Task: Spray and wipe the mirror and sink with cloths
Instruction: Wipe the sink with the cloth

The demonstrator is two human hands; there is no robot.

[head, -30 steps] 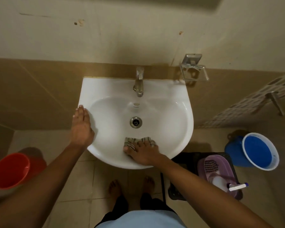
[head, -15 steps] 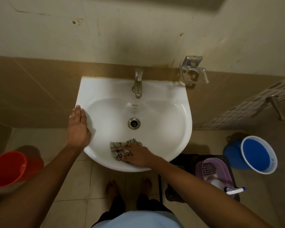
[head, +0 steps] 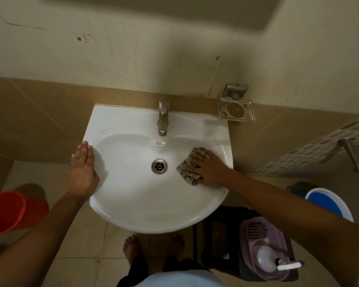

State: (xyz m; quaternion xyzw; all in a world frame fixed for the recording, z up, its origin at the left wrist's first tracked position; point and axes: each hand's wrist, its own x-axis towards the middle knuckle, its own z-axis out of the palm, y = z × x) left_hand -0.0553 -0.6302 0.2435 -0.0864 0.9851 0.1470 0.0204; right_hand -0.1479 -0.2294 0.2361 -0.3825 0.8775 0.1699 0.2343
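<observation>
A white wall-mounted sink fills the middle of the view, with a metal tap at the back and a round drain in the bowl. My right hand presses a checked beige cloth flat against the bowl's right inner side, just right of the drain. My left hand lies flat on the sink's left rim, fingers together, holding nothing. The mirror's lower edge shows only as a dark band at the top.
An empty metal soap holder hangs on the wall right of the tap. A red bucket stands on the floor at left, a blue bucket at right. A purple basin holds a second checked cloth and a spray bottle. My bare feet stand under the sink.
My right hand swept the cloth from the bowl's front edge, briefly leftward, then across to the right side of the bowl. My left hand stayed on the left rim.
</observation>
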